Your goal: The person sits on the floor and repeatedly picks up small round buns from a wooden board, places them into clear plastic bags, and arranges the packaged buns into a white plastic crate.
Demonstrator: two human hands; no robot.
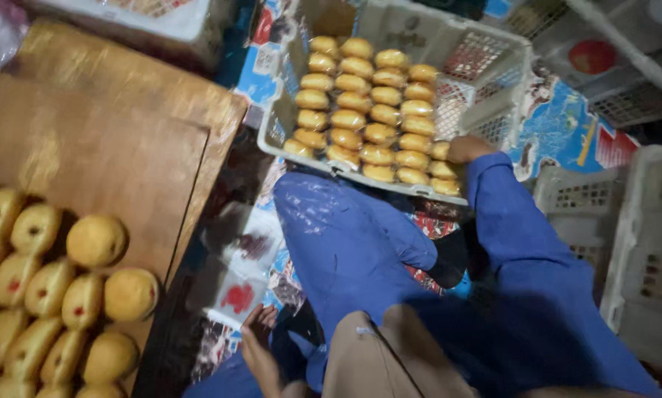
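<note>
Four rows of golden oval buns [371, 110] fill the white slotted plastic crate [493, 81], and the right hand [467, 148] is at its near right corner, fingers hidden among the buns, grip unclear. Low down, the left hand [261, 346] hangs loosely open, empty, just right of the wooden bench [102, 140] carrying more filled buns [43, 295].

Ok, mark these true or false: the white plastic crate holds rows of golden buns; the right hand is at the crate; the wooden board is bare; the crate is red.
1. The white plastic crate holds rows of golden buns: true.
2. The right hand is at the crate's near edge: true.
3. The wooden board is bare: false, yellow filled pastries lie on it.
4. The crate is red: false, it is white.
</note>
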